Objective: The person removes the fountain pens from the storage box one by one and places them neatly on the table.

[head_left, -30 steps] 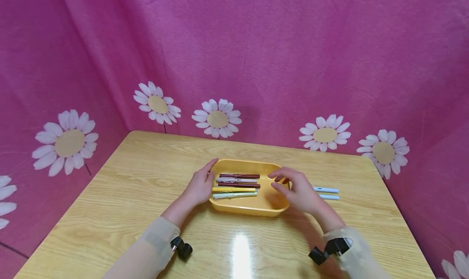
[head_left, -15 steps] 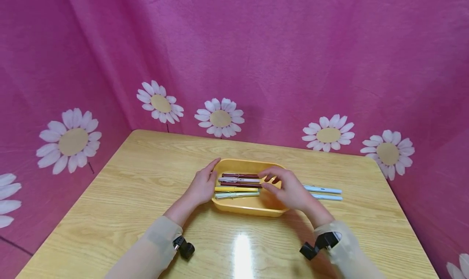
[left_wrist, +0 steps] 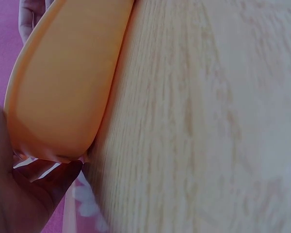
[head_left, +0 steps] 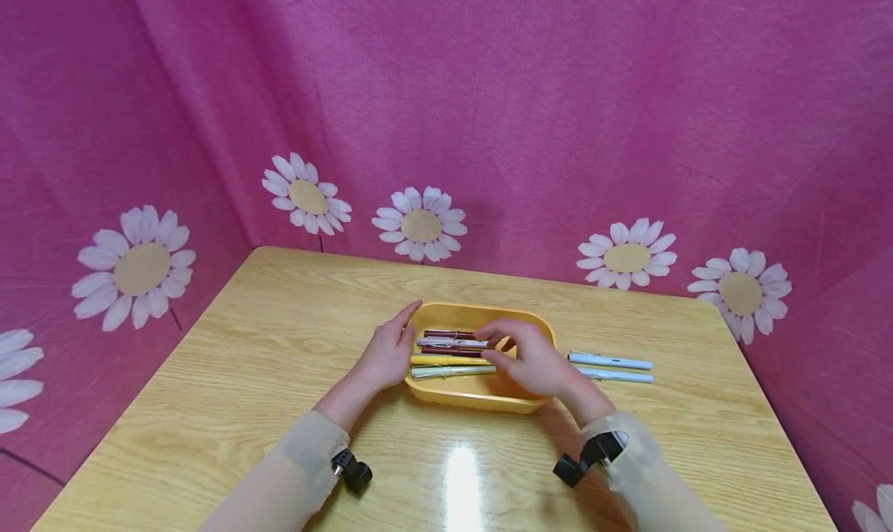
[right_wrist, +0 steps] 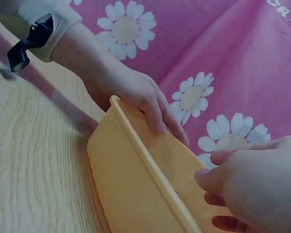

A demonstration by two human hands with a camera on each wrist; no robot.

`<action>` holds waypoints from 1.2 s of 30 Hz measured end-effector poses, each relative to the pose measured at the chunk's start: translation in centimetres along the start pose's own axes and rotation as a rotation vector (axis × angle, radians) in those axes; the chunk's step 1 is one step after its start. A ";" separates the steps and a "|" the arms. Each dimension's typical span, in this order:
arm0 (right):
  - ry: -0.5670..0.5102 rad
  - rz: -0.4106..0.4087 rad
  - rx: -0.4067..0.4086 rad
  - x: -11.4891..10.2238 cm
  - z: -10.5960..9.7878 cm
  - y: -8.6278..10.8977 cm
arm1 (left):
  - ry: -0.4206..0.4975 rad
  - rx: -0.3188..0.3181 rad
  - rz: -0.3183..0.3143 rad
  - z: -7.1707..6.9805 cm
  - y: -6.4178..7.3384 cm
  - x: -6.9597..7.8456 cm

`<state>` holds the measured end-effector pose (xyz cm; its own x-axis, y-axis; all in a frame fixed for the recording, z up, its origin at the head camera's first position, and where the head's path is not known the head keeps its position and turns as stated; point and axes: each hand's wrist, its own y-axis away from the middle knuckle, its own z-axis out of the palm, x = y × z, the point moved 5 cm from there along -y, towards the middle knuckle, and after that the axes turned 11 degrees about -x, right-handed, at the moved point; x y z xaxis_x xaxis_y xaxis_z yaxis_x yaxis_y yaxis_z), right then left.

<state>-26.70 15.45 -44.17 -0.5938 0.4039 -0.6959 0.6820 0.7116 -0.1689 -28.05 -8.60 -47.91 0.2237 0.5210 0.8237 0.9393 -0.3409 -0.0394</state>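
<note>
A yellow plastic tray stands on the table, and my left hand grips its left end, thumb at the rim. In the left wrist view, fingers of that hand lie against the tray's end wall. Several pens lie side by side inside: dark red ones, a silvery pen, a yellow pen and a pale green pen. Over their right ends hovers my right hand, thumb and fingers apart and bent, with nothing visibly held. It hides part of the pens and tray.
Two light blue pens, an upper blue pen and a lower blue pen, lie on the wooden table right of the tray. A pink curtain with daisies hangs behind and at the sides.
My right hand has moved left, from the tray's right end to the pens' right ends, uncovering more of the blue pens. The left hand has kept its grip on the tray.
</note>
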 end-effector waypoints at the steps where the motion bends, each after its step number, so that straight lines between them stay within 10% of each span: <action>1: -0.002 0.006 -0.010 0.1 0.1 -0.1 | 0.001 0.001 0.001 0.0 0.0 0.0; 36: 0.085 0.069 -0.191 0.6 3.9 -4.6 | -0.004 0.018 0.011 -0.1 -0.1 -0.3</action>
<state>-28.51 10.22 -46.52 -0.5877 0.4968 -0.6385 0.6340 0.7731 0.0180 -28.24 -8.73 -48.09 0.2349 0.5206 0.8208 0.9413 -0.3325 -0.0585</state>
